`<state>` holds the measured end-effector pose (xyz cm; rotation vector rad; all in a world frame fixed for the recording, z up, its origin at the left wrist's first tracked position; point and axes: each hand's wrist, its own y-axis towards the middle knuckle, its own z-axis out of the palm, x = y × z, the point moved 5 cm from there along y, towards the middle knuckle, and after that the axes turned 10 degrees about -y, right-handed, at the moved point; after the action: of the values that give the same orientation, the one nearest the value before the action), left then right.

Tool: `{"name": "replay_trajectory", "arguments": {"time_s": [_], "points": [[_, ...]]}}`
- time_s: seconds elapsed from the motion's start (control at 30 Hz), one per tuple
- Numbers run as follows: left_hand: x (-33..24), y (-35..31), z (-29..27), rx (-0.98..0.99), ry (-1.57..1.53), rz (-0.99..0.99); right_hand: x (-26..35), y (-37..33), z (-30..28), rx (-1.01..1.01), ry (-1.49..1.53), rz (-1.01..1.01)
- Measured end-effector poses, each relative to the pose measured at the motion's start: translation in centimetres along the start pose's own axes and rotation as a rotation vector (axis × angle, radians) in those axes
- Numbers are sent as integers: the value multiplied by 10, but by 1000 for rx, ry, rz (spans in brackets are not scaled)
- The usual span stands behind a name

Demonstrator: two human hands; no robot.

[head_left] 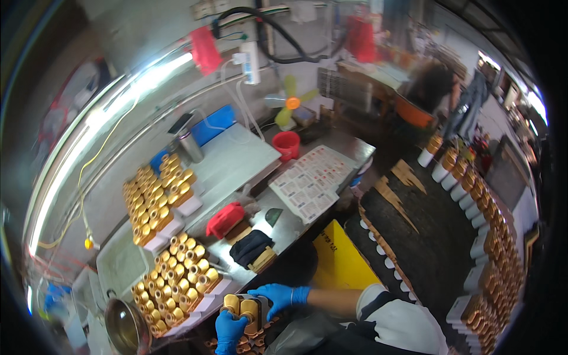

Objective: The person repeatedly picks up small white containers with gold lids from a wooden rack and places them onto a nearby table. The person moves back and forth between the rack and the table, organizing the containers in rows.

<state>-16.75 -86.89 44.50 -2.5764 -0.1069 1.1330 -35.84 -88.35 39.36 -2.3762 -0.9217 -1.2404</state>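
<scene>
Close to my body, between my two hands, is a gold-coloured metal piece with two rounded upright lobes (pixel 249 309) and a dark face on its right side. My left hand (pixel 228 333), in a blue glove, grips it from the near left, thumb on the gold surface. From the right, my right hand (pixel 278 295), also gloved in blue, is closed around its far side; some of those fingers are hidden. Copper-brown parts (pixel 254 342) lie below it. Left of my hands, rows of gold pieces (pixel 177 275) stand upright on pale bases.
A metal pot (pixel 126 326) stands at lower left. On the bench lie a red cloth (pixel 225 219), a black cloth (pixel 251 247) and printed sheets (pixel 312 182). A yellow bin (pixel 342 260) is beside my right arm. Rows of gold pieces (pixel 494 272) line the dark round table at right.
</scene>
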Motion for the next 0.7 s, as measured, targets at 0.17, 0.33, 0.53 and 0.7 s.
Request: {"name": "replay_trajectory", "arguments": {"time_s": [0.17, 0.33, 0.53, 0.7], "points": [[-55, 15, 21, 131, -252, -44, 5, -41, -7, -509, -132, -34], [-93, 31, 43, 158, -331, -60, 20, -66, -68, -669, -446, -94], [-144, 43, 44, 275, -312, -26, 29, -60, -123, -693, 25, -41], [-157, 75, 56, 321, -45, 144, -1, -56, -121, -777, 336, 15]]}}
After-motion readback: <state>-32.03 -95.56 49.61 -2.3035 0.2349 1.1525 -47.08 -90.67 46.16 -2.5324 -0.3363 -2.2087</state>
